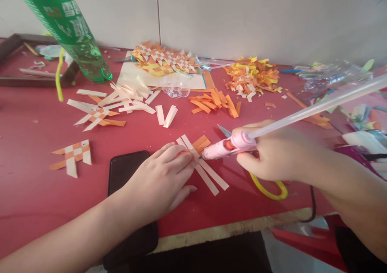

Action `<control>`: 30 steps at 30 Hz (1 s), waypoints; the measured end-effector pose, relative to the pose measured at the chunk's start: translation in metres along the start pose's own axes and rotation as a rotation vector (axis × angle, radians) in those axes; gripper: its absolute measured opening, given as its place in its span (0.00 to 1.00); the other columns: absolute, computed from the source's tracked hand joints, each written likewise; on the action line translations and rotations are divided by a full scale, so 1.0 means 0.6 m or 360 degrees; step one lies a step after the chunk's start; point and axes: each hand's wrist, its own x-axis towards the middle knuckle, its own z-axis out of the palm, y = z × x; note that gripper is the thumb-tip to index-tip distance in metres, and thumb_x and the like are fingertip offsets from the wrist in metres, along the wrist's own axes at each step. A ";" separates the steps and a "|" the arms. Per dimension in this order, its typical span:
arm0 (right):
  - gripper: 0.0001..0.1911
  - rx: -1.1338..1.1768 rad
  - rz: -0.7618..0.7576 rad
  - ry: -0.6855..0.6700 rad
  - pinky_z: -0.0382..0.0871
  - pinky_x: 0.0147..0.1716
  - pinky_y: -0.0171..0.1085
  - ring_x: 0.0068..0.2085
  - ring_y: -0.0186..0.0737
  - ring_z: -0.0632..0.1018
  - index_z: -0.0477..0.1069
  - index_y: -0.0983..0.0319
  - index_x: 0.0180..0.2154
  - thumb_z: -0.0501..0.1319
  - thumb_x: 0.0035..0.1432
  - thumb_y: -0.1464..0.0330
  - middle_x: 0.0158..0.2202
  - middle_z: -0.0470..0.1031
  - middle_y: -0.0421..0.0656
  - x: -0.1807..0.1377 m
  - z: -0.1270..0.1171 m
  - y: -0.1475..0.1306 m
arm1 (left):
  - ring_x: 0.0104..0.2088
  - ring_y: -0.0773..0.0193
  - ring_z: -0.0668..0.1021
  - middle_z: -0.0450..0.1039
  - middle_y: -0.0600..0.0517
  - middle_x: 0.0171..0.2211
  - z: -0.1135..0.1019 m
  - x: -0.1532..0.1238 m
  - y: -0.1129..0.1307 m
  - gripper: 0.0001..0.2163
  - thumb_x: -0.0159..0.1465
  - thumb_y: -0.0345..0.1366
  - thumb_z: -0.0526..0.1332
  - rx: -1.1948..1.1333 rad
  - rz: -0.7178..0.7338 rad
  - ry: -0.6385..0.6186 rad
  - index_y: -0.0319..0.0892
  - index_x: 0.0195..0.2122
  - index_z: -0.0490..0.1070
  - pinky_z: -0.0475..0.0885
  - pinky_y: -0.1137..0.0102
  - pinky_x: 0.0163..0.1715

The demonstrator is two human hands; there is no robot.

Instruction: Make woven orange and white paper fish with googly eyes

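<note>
Left hand lies flat, fingers together, pinning the strips mid-table. Right hand is wrapped tight round the glue gun, nozzle right at the strips. Thin paper, so probably light, floppy and slidey (best pressed flat near the crossing). The gun's trigger is hidden by fingers, and the scissors are mostly covered.

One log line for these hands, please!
left hand: presses paper strips | right hand: grips glue gun | nozzle: at paper strips

Bright, even light across your view, soft shadow beneath your left hand, edge-warped, blurry green bottle.
</note>
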 end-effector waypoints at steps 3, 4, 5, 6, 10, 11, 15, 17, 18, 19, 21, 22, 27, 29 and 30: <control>0.08 -0.0017 -0.0025 -0.0002 0.46 0.18 0.36 0.18 0.32 0.59 0.56 0.58 0.20 0.55 0.46 0.72 0.17 0.62 0.37 0.004 -0.007 -0.007 | 0.53 0.49 0.72 0.75 0.44 0.51 0.000 0.001 0.001 0.17 0.66 0.40 0.60 0.0000 -0.0002 0.0016 0.34 0.50 0.74 0.70 0.56 0.56; 0.09 -0.0010 -0.0035 -0.0034 0.46 0.19 0.37 0.18 0.32 0.58 0.56 0.58 0.20 0.56 0.46 0.72 0.17 0.62 0.37 0.007 -0.009 -0.008 | 0.52 0.49 0.72 0.75 0.44 0.51 0.000 0.001 0.001 0.17 0.66 0.40 0.60 -0.0003 -0.0005 0.0017 0.34 0.51 0.74 0.69 0.57 0.56; 0.10 0.0000 -0.0033 -0.0069 0.45 0.19 0.37 0.17 0.32 0.57 0.55 0.58 0.19 0.56 0.46 0.72 0.17 0.62 0.38 0.010 -0.011 -0.009 | 0.52 0.49 0.72 0.75 0.44 0.51 0.000 0.001 0.002 0.17 0.66 0.40 0.60 -0.0006 -0.0009 0.0016 0.34 0.51 0.74 0.69 0.57 0.56; 0.10 0.0015 -0.0022 -0.0108 0.45 0.20 0.38 0.17 0.32 0.56 0.55 0.58 0.19 0.56 0.46 0.71 0.16 0.61 0.38 0.015 -0.013 -0.009 | 0.53 0.50 0.72 0.75 0.44 0.52 -0.001 0.001 0.002 0.18 0.66 0.40 0.59 -0.0010 -0.0012 0.0010 0.34 0.52 0.73 0.69 0.57 0.57; 0.11 0.0048 0.0001 -0.0169 0.45 0.19 0.38 0.18 0.32 0.57 0.55 0.59 0.17 0.57 0.45 0.70 0.18 0.65 0.40 0.034 -0.020 -0.010 | 0.55 0.49 0.70 0.74 0.45 0.53 -0.001 -0.002 0.003 0.20 0.67 0.41 0.58 -0.0017 -0.0021 -0.0026 0.35 0.55 0.71 0.67 0.57 0.58; 0.10 0.0029 -0.0017 -0.0170 0.46 0.19 0.38 0.18 0.33 0.57 0.56 0.59 0.17 0.57 0.45 0.70 0.18 0.65 0.40 0.037 -0.023 -0.010 | 0.55 0.49 0.70 0.74 0.45 0.54 -0.001 -0.002 0.003 0.20 0.67 0.42 0.58 -0.0017 -0.0023 -0.0032 0.35 0.56 0.71 0.67 0.57 0.58; 0.10 -0.0145 -0.0043 -0.0268 0.45 0.19 0.37 0.18 0.32 0.57 0.57 0.59 0.18 0.55 0.47 0.71 0.18 0.65 0.40 0.040 -0.030 -0.018 | 0.55 0.48 0.70 0.74 0.45 0.53 0.003 -0.003 0.002 0.20 0.67 0.42 0.58 0.0003 -0.0016 -0.0009 0.35 0.55 0.72 0.67 0.56 0.58; 0.10 -0.0227 -0.0030 -0.0311 0.45 0.19 0.37 0.18 0.32 0.58 0.58 0.60 0.18 0.55 0.48 0.71 0.17 0.66 0.40 0.035 -0.033 -0.023 | 0.55 0.48 0.70 0.74 0.45 0.53 0.005 -0.004 0.001 0.19 0.66 0.42 0.59 0.0013 -0.0009 0.0026 0.35 0.53 0.73 0.66 0.56 0.58; 0.11 -0.0255 -0.0026 -0.0311 0.45 0.19 0.37 0.18 0.32 0.58 0.58 0.60 0.18 0.55 0.48 0.72 0.17 0.66 0.40 0.033 -0.034 -0.025 | 0.54 0.48 0.70 0.74 0.45 0.53 0.006 -0.004 0.001 0.19 0.66 0.42 0.59 0.0014 -0.0009 0.0039 0.35 0.53 0.73 0.66 0.56 0.58; 0.11 -0.0272 -0.0028 -0.0303 0.45 0.19 0.37 0.17 0.33 0.58 0.58 0.60 0.18 0.56 0.48 0.72 0.17 0.66 0.40 0.031 -0.035 -0.028 | 0.54 0.49 0.70 0.74 0.45 0.53 0.006 -0.005 0.001 0.19 0.66 0.42 0.59 0.0013 -0.0011 0.0046 0.35 0.53 0.73 0.66 0.57 0.58; 0.11 -0.0279 -0.0034 -0.0280 0.45 0.19 0.37 0.17 0.33 0.58 0.57 0.59 0.17 0.56 0.47 0.72 0.16 0.67 0.40 0.028 -0.036 -0.031 | 0.54 0.49 0.70 0.74 0.45 0.52 0.006 -0.006 0.001 0.19 0.66 0.42 0.59 0.0015 -0.0019 0.0049 0.35 0.53 0.73 0.66 0.58 0.58; 0.11 -0.0276 -0.0035 -0.0273 0.45 0.19 0.37 0.17 0.34 0.59 0.58 0.59 0.17 0.56 0.47 0.72 0.17 0.67 0.40 0.028 -0.036 -0.031 | 0.54 0.49 0.70 0.74 0.45 0.52 0.006 -0.006 0.001 0.19 0.66 0.42 0.59 0.0018 -0.0020 0.0049 0.35 0.53 0.73 0.65 0.58 0.58; 0.08 -0.0157 -0.0058 -0.0203 0.49 0.19 0.37 0.18 0.35 0.63 0.59 0.59 0.18 0.56 0.45 0.71 0.18 0.68 0.40 0.028 -0.029 -0.027 | 0.53 0.49 0.70 0.75 0.46 0.52 0.005 -0.005 0.002 0.19 0.66 0.42 0.60 0.0018 -0.0017 0.0046 0.36 0.52 0.74 0.67 0.57 0.57; 0.07 -0.0101 -0.0057 -0.0140 0.50 0.19 0.37 0.18 0.34 0.63 0.59 0.59 0.18 0.56 0.44 0.72 0.18 0.68 0.39 0.026 -0.025 -0.025 | 0.53 0.49 0.71 0.75 0.46 0.52 0.004 -0.004 0.002 0.18 0.66 0.42 0.59 0.0014 -0.0022 0.0042 0.36 0.52 0.74 0.67 0.57 0.57; 0.07 -0.0090 -0.0048 -0.0117 0.50 0.19 0.37 0.18 0.34 0.63 0.59 0.58 0.18 0.56 0.44 0.72 0.18 0.68 0.39 0.025 -0.024 -0.024 | 0.53 0.49 0.71 0.75 0.46 0.52 0.004 -0.004 0.002 0.18 0.66 0.43 0.59 0.0015 -0.0024 0.0042 0.37 0.52 0.74 0.67 0.57 0.57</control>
